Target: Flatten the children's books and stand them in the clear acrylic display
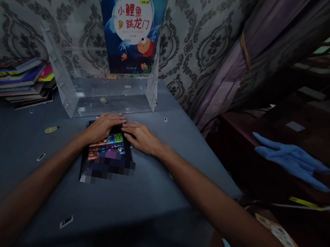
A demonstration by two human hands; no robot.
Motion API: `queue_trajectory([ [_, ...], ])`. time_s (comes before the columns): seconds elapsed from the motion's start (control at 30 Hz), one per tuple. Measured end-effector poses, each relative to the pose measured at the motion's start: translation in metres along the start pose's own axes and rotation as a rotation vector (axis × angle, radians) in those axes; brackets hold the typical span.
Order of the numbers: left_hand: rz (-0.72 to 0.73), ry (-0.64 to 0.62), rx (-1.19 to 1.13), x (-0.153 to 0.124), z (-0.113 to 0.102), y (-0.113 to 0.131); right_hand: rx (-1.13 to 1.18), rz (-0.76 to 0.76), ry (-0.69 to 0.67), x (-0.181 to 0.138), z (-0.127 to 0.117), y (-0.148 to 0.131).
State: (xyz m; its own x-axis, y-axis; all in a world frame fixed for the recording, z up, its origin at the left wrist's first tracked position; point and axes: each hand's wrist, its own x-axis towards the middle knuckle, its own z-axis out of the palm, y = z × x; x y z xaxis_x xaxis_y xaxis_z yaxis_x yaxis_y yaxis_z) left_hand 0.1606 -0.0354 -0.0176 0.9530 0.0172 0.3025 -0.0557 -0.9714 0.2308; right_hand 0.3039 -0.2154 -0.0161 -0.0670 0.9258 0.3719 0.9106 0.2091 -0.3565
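Stand by the table's back edge, picture book seemingly in it; book pile left, flat book in front; glove beyond the right edge.

Open table surface extends to the left of the left hand and beyond the right hand, allowing sideways passage. Ahead, the clear stand, with upright side panels, limits forward reach; stacked books obstruct the far left.
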Motion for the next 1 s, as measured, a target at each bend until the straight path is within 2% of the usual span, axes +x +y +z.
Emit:
queue_trajectory([
  [0.23, 0.01, -0.001, 0.047, 0.0, -0.003, 0.006, -0.032, -0.039, 0.021, -0.003, 0.002, -0.002],
  [0.4, -0.002, -0.04, 0.112, 0.0, -0.007, 0.013, -0.014, -0.003, -0.007, -0.02, -0.003, -0.017],
  [0.63, -0.005, -0.063, 0.13, 0.0, -0.01, 0.015, 0.032, -0.011, -0.152, -0.056, -0.018, -0.04],
  [0.9, -0.017, -0.04, 0.124, -0.003, -0.006, 0.017, 0.03, -0.013, -0.145, -0.06, -0.012, -0.038],
  [1.0, 0.026, -0.027, 0.081, -0.007, -0.004, 0.02, 0.037, -0.018, -0.14, -0.059, -0.01, -0.037],
])
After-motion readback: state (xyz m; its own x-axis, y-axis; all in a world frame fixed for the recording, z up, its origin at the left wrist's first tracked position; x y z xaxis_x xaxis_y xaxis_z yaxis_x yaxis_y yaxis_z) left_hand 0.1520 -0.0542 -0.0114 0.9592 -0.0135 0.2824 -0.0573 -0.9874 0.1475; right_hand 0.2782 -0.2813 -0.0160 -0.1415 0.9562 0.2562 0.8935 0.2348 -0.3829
